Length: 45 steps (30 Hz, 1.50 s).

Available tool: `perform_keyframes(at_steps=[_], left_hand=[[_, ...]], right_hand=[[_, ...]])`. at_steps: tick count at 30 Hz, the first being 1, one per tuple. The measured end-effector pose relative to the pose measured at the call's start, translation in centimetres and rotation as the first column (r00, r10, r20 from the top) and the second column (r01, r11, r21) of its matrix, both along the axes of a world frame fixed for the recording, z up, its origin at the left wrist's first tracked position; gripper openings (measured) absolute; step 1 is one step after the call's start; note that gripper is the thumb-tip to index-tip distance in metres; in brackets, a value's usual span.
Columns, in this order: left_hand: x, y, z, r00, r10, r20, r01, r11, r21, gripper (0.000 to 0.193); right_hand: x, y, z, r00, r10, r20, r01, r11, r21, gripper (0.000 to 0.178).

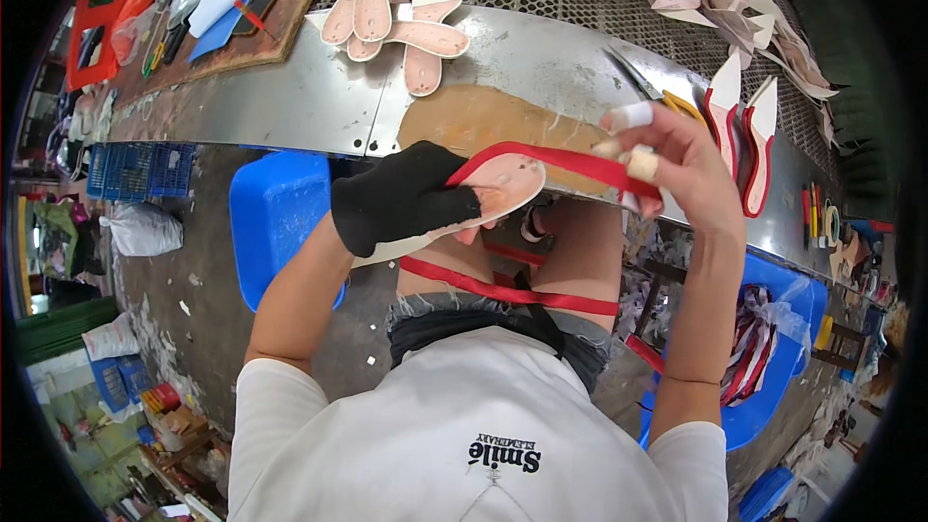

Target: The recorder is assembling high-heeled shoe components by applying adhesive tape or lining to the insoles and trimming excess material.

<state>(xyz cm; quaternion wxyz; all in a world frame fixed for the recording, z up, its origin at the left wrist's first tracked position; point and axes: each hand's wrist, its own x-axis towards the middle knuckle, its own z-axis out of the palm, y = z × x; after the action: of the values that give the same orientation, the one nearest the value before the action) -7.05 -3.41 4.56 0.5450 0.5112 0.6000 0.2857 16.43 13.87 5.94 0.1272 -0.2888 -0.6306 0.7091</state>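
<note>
The insole [510, 182], mid-frame, was clamped in our left hand [406, 195] while our right hand [681, 162] pinched the red ribbon [578, 165], apparently binding the edge, and pressing onward round the curve seemed called for.

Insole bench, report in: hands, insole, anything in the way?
Left hand, black-gloved, grips insole. Right hand holds red ribbon running from insole's edge. Scissors nearby, apparently not blocking.
</note>
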Motion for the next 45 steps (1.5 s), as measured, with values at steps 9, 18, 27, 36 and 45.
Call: perform_keyframes(at_steps=[9,18,27,36,45], left_hand=[[-0.9,0.4,0.6,0.957,-0.131,-0.258,0.138,0.99,0.009,0.035],[-1.1,1.1,1.7,0.979,-0.11,-0.173,0.124,0.99,0.073,0.038],[-1.2,2.2,3.1,0.914,-0.229,-0.336,0.258,0.965,0.045,0.039],[-1.8,1.9,2.5,0.865,-0.275,-0.419,0.306,0.952,0.007,0.038],[0.1,-0.3,0.6,0.997,0.071,0.035,-0.077,0.966,0.246,0.034]], right_hand=[[0.8,1.4,1.5,0.969,0.191,0.157,-0.237,0.901,0.363,0.06],[1.9,3.6,-2.2,0.892,0.388,0.234,-0.453,0.776,0.439,0.041],[-3.1,-2.2,-6.0,0.941,0.046,-0.334,-0.169,0.922,-0.349,0.037],[-1.3,-0.7,0.5,0.994,0.079,0.082,-0.067,0.989,-0.134,0.021],[-0.1,-1.9,-1.0,0.991,-0.112,-0.075,0.1,0.984,-0.149,0.022]])
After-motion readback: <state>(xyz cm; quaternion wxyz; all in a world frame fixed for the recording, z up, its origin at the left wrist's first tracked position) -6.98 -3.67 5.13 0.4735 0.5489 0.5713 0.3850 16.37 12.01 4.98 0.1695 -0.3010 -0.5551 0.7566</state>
